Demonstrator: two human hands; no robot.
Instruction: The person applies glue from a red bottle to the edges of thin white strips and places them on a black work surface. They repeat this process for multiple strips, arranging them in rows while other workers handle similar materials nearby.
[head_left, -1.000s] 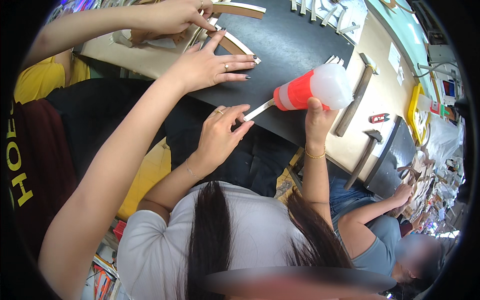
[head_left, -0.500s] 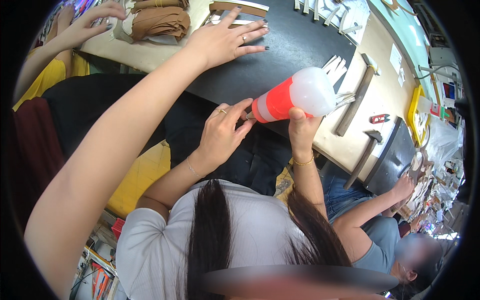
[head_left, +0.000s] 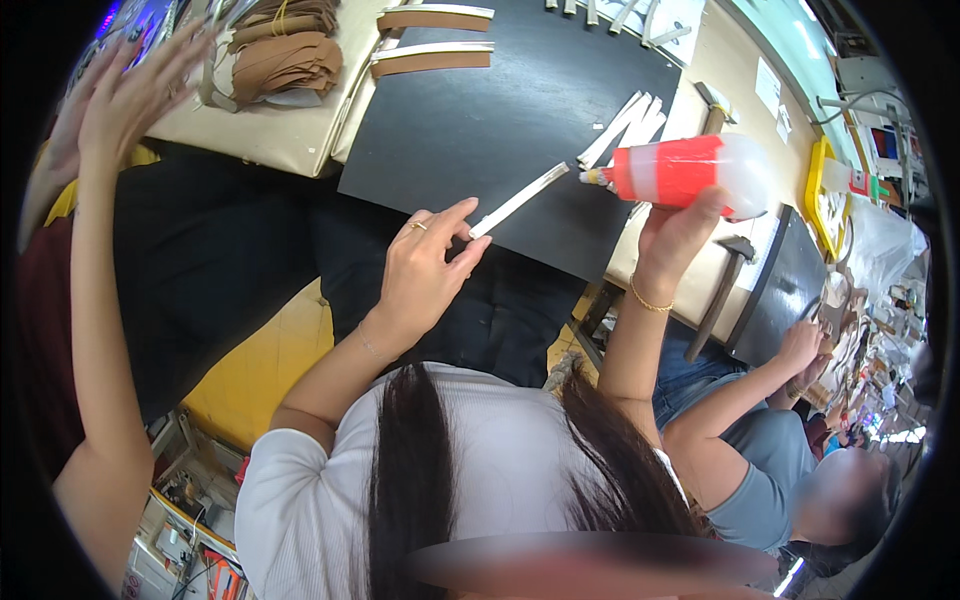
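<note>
Thumb and fingertips of my left hand [head_left: 425,268] pinch the near end of a narrow white strip [head_left: 520,203]. This strip slants away over the black board [head_left: 440,130], past its front edge. My right hand [head_left: 678,235] is wrapped round a translucent squeeze bottle [head_left: 690,172] with red tape. The bottle lies nearly level, its narrow nozzle pointing left, just beyond the strip's far end and apart from it. Beside the nozzle, several more white strips [head_left: 625,125] lie at the board's right side. Two brown strips with white edges [head_left: 435,60] rest at the board's far left.
Another person's hands [head_left: 130,95] are at the left, near brown bundled pieces [head_left: 285,65]. Two hammers lie at the right, one with a dark head [head_left: 738,248]. Beyond them are a second black board [head_left: 780,300], a yellow tray [head_left: 828,195] and another person's hand [head_left: 805,345].
The bottle in my right hand has moved right, away from my left hand, uncovering the white strip. The other person's arm has drawn back left from the brown strips.
</note>
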